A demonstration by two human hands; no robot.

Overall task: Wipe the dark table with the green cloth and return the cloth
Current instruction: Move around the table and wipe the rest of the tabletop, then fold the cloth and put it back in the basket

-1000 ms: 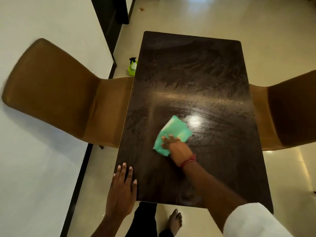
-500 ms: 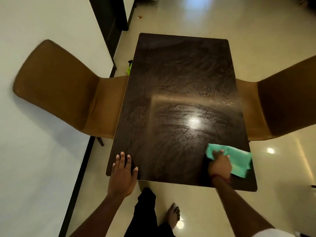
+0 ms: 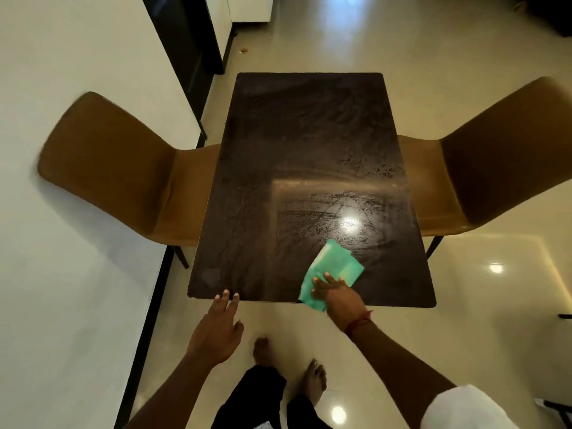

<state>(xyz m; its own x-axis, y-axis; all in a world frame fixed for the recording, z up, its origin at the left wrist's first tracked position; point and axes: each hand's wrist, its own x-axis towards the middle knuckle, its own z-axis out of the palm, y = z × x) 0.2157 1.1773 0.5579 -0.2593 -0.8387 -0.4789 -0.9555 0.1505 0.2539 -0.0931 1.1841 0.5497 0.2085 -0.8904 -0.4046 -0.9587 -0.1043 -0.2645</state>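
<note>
Person's got a red thread bracelet by the right hand, white sleeve at 5 o'clock, black trousers at 6, bare feet.

— How is the left grip placed?
— Its forearm reaches forward with the palm down. The fingers are straight and loose, their tips at the bench's near edge.
— And the right grip?
— That arm is stretched out, fingers spread flat and pressing on the green cloth. A red thread circles the wrist.

The table stands before you — left chair and right chair flank it — and the cloth lies on its near edge.
</note>
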